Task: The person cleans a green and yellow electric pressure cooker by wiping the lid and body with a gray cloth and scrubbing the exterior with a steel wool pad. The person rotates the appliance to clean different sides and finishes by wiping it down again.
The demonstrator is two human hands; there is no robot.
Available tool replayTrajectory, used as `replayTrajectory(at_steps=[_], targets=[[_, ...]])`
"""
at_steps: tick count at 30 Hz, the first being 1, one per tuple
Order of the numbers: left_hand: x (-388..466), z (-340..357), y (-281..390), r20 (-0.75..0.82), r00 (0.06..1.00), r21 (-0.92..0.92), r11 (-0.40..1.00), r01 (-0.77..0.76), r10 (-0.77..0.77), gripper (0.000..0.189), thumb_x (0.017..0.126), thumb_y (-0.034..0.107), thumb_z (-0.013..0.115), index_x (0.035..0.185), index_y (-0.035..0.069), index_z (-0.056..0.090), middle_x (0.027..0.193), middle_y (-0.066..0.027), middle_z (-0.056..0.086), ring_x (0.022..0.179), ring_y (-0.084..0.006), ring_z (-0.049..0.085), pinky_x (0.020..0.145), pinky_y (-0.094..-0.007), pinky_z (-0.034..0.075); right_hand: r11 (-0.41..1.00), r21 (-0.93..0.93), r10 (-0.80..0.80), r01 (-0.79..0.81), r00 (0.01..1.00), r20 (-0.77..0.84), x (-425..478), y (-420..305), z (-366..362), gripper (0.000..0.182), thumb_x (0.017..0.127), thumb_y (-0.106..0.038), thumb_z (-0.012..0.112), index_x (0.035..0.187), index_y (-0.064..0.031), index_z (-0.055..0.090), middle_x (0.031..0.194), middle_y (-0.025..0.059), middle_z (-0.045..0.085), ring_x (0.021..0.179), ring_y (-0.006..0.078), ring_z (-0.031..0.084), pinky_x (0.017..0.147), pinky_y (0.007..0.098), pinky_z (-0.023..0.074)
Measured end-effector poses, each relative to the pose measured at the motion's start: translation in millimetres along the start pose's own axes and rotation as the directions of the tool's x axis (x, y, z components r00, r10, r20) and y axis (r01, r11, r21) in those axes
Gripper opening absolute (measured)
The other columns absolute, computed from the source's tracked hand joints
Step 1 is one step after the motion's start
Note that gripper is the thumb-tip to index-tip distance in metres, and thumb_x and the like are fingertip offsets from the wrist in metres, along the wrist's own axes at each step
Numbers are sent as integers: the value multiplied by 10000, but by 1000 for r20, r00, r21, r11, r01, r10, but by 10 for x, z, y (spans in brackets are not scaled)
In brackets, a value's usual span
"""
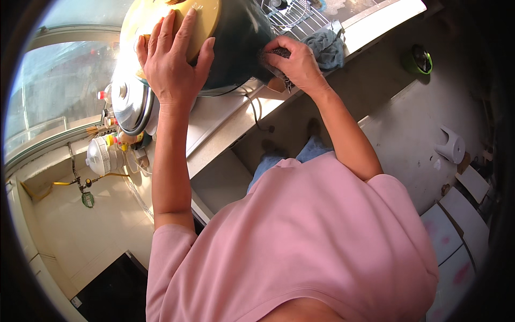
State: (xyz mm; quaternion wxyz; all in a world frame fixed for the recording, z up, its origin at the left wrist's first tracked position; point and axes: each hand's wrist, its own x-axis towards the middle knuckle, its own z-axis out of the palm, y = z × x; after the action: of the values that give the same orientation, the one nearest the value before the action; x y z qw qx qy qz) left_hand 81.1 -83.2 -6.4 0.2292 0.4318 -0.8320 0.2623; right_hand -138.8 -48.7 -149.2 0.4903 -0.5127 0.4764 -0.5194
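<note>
At the top of the view, a rounded dark green kitchen appliance (237,44) with a yellow top (207,24) stands on the counter. My left hand (173,60) lies flat across the yellow top, fingers spread, holding nothing. On the appliance's right side, my right hand (299,64) pinches a dark, coarse scouring pad (280,51), probably steel wool, and presses it against a projecting handle. The handle's brown end (276,85) shows below the pad. My fingers partly cover both. A black power cord (254,108) hangs over the counter's front edge, its plug dangling.
Right of my hand lie a crumpled blue-grey cloth (328,50) and a metal wire rack (297,18). A lidded pot (130,106) and several bottles (120,139) crowd the window side. On the floor stand a green bin (427,64) and a white plastic stool (452,147).
</note>
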Motion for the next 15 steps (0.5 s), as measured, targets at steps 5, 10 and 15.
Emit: replayTrajectory(at_steps=[5,10,15], targets=[[2,-3,7,-21,1000,-6,1000,-9,9,486,901,351,717,1371,230,688,1397,-114,655,1319,-301,597,1195,-499,302,992,-76,95,-98,995,-42,-155,351,-23,222,843,-176,767,1005,-27,739,889,109,746,813,187,703,774,319,539],[-32,35,-37,-17,1000,-32,999,-3,2,519,899,380,717,1400,255,660,1409,-93,642,1336,-293,580,1207,-503,270,918,-368,-235,144,948,-213,-50,-161,41,181,795,-142,784,926,-49,701,952,103,699,879,287,668,832,383,537],[85,-217,84,93,995,-66,997,31,-25,570,836,362,774,1327,97,662,1378,-219,581,1292,-388,530,1112,-575,354,642,-682,-557,349,824,-104,-407,-69,555,233,725,-40,752,937,-81,663,1048,89,613,1053,345,574,908,443,508]])
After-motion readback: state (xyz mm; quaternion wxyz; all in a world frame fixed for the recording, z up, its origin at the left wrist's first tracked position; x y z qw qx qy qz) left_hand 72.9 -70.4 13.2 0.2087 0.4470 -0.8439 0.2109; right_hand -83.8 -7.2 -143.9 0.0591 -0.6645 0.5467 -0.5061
